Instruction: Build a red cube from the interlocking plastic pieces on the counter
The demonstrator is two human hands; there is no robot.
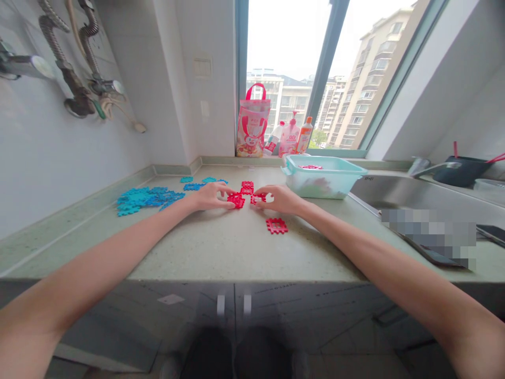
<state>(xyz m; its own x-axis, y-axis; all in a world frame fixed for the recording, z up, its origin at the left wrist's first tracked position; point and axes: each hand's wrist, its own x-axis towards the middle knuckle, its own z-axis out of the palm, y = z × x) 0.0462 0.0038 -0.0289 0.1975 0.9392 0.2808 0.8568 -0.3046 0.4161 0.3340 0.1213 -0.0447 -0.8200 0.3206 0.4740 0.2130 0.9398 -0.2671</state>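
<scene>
Both my arms reach forward over a pale green countertop (221, 252). My left hand (211, 196) pinches a red interlocking plastic tile (235, 199) lying on the counter. My right hand (278, 199) pinches another red tile (258, 198) right beside it, the two pieces nearly touching. A third red tile (247, 187) lies just behind them. A loose red tile (276, 226) rests on the counter in front of my right hand.
A heap of blue tiles (144, 199) lies at the left. A light teal plastic tub (323, 176) holding red pieces stands at the right, beside a steel sink (414, 197). A pink bag (253, 123) and bottles (292, 138) stand on the windowsill.
</scene>
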